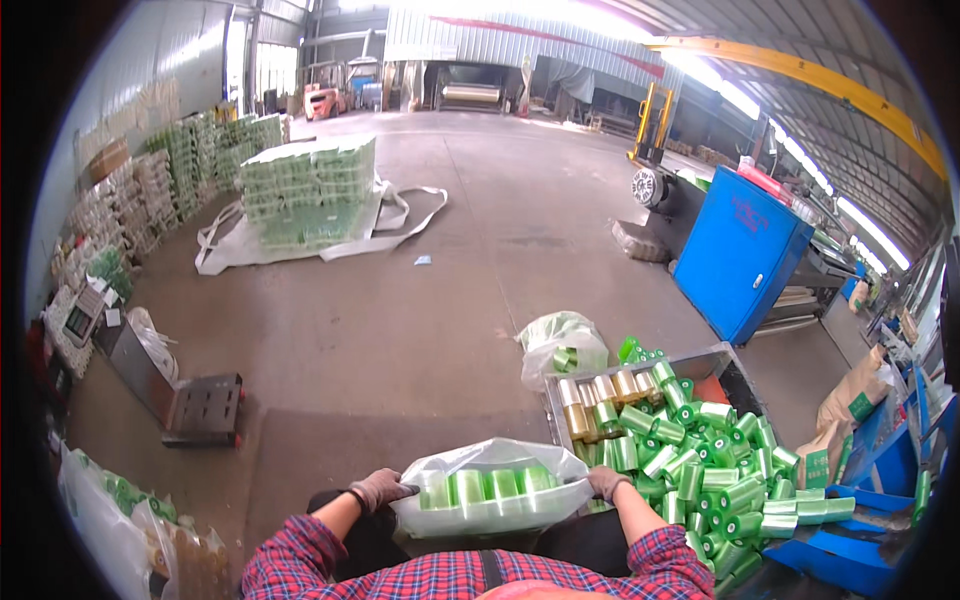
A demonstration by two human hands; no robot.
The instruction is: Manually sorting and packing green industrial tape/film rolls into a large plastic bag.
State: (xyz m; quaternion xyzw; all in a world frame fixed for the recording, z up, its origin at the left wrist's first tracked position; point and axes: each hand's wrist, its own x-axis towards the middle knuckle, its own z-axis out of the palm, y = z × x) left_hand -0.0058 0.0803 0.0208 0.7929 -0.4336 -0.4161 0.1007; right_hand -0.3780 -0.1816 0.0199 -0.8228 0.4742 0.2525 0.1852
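Holding clear bag (492, 455), green rolls (502, 485) inside

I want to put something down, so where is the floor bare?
Bare floor lies between the scale and the bag behind the box, and farther back, right of the white straps by the green stack. The box is crowded with green rolls.

Rolls (502, 486) lie in the bag (495, 516) — a bin (741, 380) of loose rolls (712, 475) stands to its right. A scale (205, 408) sits left, a cabinet (745, 255) behind the bin.
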